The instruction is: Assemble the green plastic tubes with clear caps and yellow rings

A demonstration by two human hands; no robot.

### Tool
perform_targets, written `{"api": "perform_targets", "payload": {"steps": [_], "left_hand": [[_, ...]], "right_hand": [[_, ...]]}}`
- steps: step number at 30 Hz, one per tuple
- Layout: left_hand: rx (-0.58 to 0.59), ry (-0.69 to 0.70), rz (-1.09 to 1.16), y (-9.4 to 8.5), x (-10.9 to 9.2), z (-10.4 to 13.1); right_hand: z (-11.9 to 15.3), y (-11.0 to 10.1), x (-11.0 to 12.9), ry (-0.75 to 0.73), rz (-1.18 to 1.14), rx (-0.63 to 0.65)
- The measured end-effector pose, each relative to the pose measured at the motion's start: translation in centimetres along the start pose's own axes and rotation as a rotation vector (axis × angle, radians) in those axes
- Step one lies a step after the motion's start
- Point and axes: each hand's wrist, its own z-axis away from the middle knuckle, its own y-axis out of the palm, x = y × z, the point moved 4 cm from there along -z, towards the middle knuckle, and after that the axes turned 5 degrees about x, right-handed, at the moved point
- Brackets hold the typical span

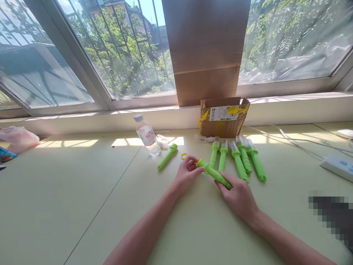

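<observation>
A green plastic handle [213,173] with a yellow ring at its upper left end lies slanted between my hands. My right hand [239,195] is wrapped round its lower end. At the yellow end, my left hand [188,173] has its fingers curled and pinched against the handle; the exact grip is partly hidden. A loose yellow ring [184,156] lies just beyond the left fingers. To the left rests another green handle [167,157] without a clear cap. Several green handles with clear caps [256,162] lie in a row beyond my right hand.
An upright water bottle [147,136] stands at the back, beside a small crumpled clear wrapper [162,141]. Behind the row is an open cardboard box [222,123]. A power strip [338,166] with cables lies at right, a pink plastic bag [20,140] at far left.
</observation>
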Motion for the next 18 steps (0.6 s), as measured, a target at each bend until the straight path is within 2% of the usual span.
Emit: {"api": "perform_targets", "payload": {"steps": [12,18], "left_hand": [[-0.011,0.014,-0.023,0.05,0.34,-0.04],[-0.057,0.014,-0.062,0.08,0.45,0.04]], "right_hand": [[0.08,-0.03,-0.19,0.077,-0.042,0.054],[-0.03,-0.20,-0.19,0.108,-0.035,0.061]]}}
